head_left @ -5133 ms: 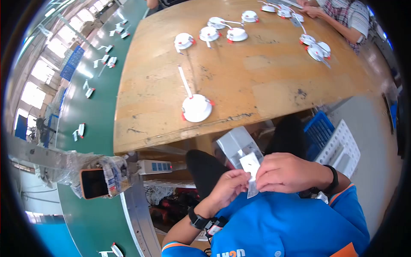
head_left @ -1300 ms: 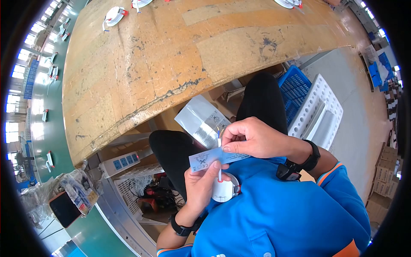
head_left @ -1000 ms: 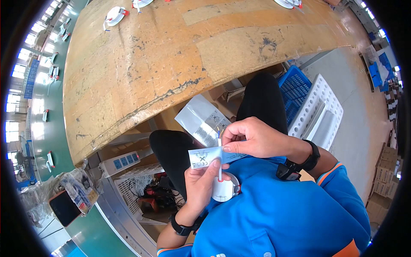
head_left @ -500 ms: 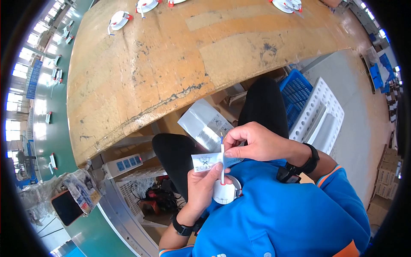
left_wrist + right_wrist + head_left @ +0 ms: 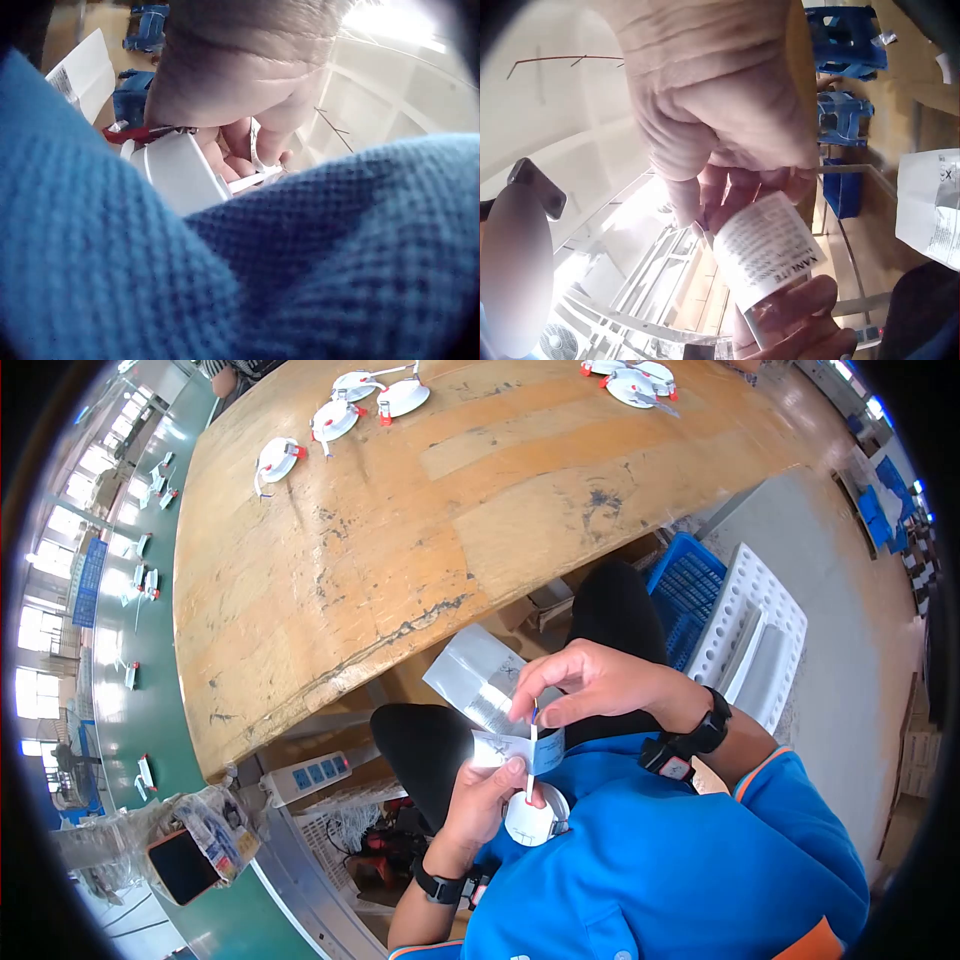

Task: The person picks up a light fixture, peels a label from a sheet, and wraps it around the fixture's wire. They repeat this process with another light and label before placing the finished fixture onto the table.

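In the head view a round white downlight [image 5: 528,824] lies against the blue shirt, its white cable [image 5: 531,785] standing up with bare coloured wire ends [image 5: 535,709]. My left hand [image 5: 476,806] pinches a printed white label [image 5: 548,752] against that cable between thumb and fingers. The label bends around the cable, its printed face curving in the right wrist view. Just above it is my right hand [image 5: 600,685], thumb and forefinger apart on either side of the wire ends. The left wrist view shows the downlight's white side [image 5: 184,172] under the left hand; sleeve cloth covers much there.
A clear printed plastic bag [image 5: 470,675] lies over the lap, below the wooden table's edge [image 5: 400,645]. Several downlights [image 5: 335,420] stand on the far table. At right are a blue basket [image 5: 690,585] and a white perforated board [image 5: 765,630]. A phone [image 5: 183,867] hangs at left.
The right hand has let go of the label and its fingers have spread near the wire ends. The label now curves around the cable. The head view has tilted up, showing more table.
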`<state>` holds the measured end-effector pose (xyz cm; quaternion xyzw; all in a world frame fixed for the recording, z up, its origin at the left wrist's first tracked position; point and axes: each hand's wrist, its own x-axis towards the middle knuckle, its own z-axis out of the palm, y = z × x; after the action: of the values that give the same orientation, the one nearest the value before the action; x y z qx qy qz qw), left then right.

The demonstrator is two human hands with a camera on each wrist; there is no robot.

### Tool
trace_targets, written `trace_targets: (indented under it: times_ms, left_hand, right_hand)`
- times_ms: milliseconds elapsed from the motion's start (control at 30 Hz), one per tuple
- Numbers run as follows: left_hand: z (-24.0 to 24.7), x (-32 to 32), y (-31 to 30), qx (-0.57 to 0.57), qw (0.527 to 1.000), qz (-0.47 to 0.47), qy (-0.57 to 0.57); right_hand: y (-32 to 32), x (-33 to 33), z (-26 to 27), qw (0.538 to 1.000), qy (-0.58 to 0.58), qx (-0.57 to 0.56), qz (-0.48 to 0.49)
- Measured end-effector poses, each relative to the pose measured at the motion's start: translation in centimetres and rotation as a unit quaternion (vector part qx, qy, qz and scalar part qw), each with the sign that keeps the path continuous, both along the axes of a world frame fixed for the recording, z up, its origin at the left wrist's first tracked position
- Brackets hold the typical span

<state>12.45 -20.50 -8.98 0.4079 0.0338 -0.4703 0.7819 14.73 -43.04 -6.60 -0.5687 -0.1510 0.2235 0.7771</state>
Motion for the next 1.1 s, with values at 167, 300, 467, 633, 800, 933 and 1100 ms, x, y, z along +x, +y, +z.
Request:
trace_targets:
  times_ms: [167,300,467,633,800,933,1100]
  left_hand:
    - [0.1,0.2,-0.4,0.044,0.999,-0.018,-0.027]
    - [0.0,0.7,-0.3,0.064,0.997,0.002,-0.049]
    - [0.3,-0.1,0.2,0.060,0.992,-0.076,-0.085]
    - [0.3,0.0,-0.5,0.049,0.997,-0.013,-0.064]
    - [1.1,-0.2,-1.5,0.116,0.977,0.099,-0.151]
    - [0.4,-0.3,-1.8,0.155,0.955,0.164,-0.194]
    - [-0.3,-0.4,-1.7,0.172,0.955,0.168,-0.172]
  right_hand:
    - [0.2,0.1,0.8,0.988,-0.057,-0.119,-0.082]
    - [0.3,-0.5,0.8,0.985,-0.060,-0.094,-0.131]
    - [0.4,-0.5,1.0,0.982,-0.082,-0.110,-0.127]
    - [-0.4,-0.3,1.1,0.988,-0.067,-0.081,-0.113]
    - [0.2,-0.7,1.3,0.974,0.076,-0.005,-0.214]
    - [0.4,-1.7,-0.3,0.949,-0.108,-0.238,-0.175]
    - [1.5,-1.8,-0.2,0.934,-0.111,-0.273,-0.202]
